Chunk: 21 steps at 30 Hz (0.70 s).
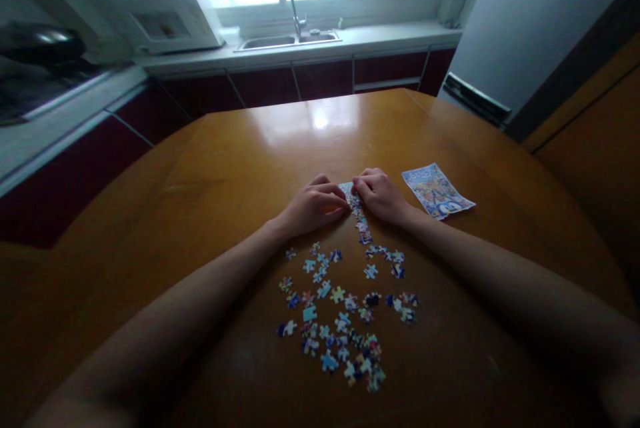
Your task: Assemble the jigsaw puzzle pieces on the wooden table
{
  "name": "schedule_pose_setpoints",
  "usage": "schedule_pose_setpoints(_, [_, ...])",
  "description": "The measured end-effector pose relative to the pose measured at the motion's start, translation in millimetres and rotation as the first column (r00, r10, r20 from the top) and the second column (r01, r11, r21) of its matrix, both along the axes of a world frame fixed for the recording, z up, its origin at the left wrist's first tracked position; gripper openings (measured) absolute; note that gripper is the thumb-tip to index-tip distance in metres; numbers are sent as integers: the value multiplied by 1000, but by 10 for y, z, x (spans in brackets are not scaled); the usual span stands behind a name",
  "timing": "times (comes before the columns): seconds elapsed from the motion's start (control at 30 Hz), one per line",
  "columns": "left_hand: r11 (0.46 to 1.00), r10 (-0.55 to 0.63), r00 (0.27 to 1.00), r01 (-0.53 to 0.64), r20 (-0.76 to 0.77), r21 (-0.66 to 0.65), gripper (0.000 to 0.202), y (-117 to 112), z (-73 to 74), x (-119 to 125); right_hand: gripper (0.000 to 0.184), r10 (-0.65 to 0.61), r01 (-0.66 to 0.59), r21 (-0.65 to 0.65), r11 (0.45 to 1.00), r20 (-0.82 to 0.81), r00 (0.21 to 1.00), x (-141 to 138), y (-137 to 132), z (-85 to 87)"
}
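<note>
A narrow strip of joined jigsaw puzzle (359,216) lies on the wooden table between my two hands. My left hand (316,205) is at its left side, with thumb and fingertips brought together on the strip's edge. Curled over the upper right side of the strip is my right hand (379,195), its thumb and forefinger pressed at the edge. The hands partly hide the strip's upper end. Many loose puzzle pieces (329,361) in blue, white, yellow and dark colours are scattered nearer to me, with a smaller group of loose pieces (398,257) just below the strip.
A creased printed picture sheet (437,191) rests on the wooden table (215,175), right of my right hand. Beyond the table are a counter with a sink (270,43) and tap (296,1), a white microwave (167,23), a dark pan (45,45) and a grey fridge (530,21).
</note>
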<state>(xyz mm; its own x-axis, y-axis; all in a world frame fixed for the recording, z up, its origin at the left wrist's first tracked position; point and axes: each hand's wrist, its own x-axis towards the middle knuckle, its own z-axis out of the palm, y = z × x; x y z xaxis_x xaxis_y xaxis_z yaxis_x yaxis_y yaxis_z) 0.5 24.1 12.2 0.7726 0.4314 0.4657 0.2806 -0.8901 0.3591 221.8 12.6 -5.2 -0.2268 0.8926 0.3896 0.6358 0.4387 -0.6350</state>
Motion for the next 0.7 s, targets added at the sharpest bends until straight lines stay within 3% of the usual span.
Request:
schedule_pose_setpoints(0.5, [1000, 23, 997, -23, -72, -1, 15, -21, 39, 12, 41, -23, 23, 9, 1000, -30, 999, -21, -41, 28])
schedule_pose_setpoints(0.7, [998, 55, 998, -55, 1, -12, 20, -18, 37, 5, 41, -21, 21, 0, 1000, -18, 1000, -21, -38, 30])
